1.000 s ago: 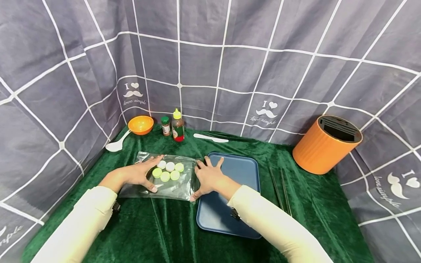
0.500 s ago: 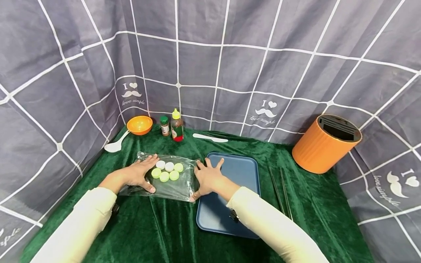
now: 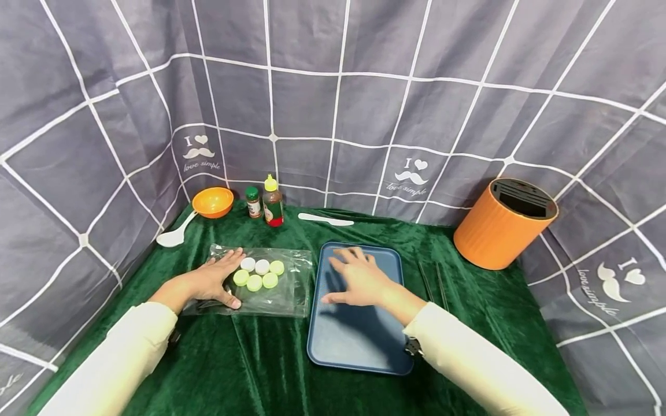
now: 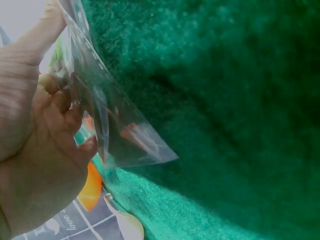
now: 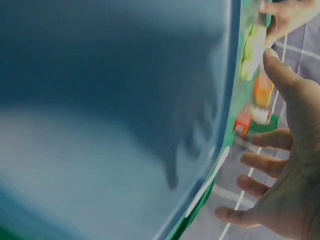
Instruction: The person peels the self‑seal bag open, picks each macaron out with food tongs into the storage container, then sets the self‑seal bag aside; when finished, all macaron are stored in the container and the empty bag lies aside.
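A clear plastic bag lies flat on the green cloth, left of a blue tray. Several small round pieces, white and light green, sit grouped at the bag's middle. My left hand rests on the bag's left side, fingers and thumb spread beside the round pieces. In the left wrist view a corner of the bag sticks out past that hand. Over the blue tray hovers my right hand, its fingers spread and holding nothing, with its shadow falling on the tray.
Behind the bag are an orange bowl, a white ladle, a green-capped jar, a yellow-capped sauce bottle and a white knife. Dark chopsticks lie right of the tray, near an orange knife block.
My right hand has left the bag's right edge and moved right, over the tray. The left hand stays on the bag. The head view has shifted slightly.
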Demonstrator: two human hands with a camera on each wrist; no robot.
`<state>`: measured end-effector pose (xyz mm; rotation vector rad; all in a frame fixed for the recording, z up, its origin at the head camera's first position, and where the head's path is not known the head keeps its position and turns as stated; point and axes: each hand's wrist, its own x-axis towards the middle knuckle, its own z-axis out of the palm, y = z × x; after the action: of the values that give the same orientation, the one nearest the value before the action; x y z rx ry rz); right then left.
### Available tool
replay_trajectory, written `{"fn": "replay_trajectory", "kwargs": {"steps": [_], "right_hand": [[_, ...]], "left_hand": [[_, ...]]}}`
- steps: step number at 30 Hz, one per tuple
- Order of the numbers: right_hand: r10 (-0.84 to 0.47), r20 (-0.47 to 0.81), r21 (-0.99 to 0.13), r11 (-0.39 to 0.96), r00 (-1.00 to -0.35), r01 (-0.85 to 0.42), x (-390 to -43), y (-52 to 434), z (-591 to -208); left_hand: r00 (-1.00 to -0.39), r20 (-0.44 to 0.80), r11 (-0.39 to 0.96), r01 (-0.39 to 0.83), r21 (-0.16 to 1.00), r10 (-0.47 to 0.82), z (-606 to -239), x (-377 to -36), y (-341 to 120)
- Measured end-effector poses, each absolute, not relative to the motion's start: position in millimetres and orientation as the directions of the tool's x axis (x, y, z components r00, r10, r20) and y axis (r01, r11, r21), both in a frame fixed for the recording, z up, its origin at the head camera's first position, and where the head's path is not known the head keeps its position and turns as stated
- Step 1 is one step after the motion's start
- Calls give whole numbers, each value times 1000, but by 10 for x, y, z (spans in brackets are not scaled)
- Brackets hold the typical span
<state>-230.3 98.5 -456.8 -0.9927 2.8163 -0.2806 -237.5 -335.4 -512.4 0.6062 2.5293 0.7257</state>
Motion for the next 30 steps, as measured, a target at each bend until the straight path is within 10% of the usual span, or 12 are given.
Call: {"fn": "replay_trajectory", "kwargs": {"steps": [16, 30], "right_hand": [[-262, -86, -169, 955, -961, -245, -2147, 2450, -4673], [-138, -243, -145, 984, -960, -105, -2238, 3135, -5229]], "left_hand": [[-808, -284, 763, 284, 581, 516, -5051, -2319, -3297], [-814, -336, 807, 250, 535, 474, -5261, -2455, -3383]]}}
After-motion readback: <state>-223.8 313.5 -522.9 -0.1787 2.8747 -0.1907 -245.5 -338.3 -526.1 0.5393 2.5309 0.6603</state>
